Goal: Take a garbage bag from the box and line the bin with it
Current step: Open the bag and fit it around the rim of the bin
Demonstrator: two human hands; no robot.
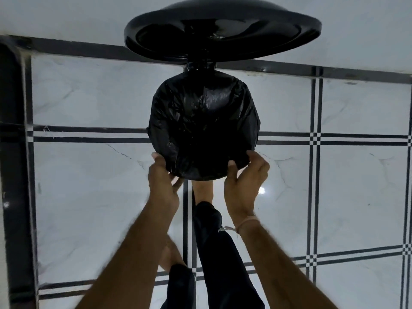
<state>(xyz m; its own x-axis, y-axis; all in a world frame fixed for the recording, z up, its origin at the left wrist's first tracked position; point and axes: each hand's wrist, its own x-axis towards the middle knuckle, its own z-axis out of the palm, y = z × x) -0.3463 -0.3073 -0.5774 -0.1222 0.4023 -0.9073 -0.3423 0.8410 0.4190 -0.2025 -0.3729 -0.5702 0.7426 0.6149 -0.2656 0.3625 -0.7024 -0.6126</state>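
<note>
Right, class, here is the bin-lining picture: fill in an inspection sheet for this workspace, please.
Surface: white tiled floor with black stripes.
Job's things: black garbage bag spread over the bin mouth; lid raised; box not in view.
Clutter: nothing seen.
Hands: left hand grips the bagged near rim; right hand, its fingers pinching the bag edge.
Cables: nothing seen.
Surroundings: bare foot at the bin's near side; dark frame at left.
</note>
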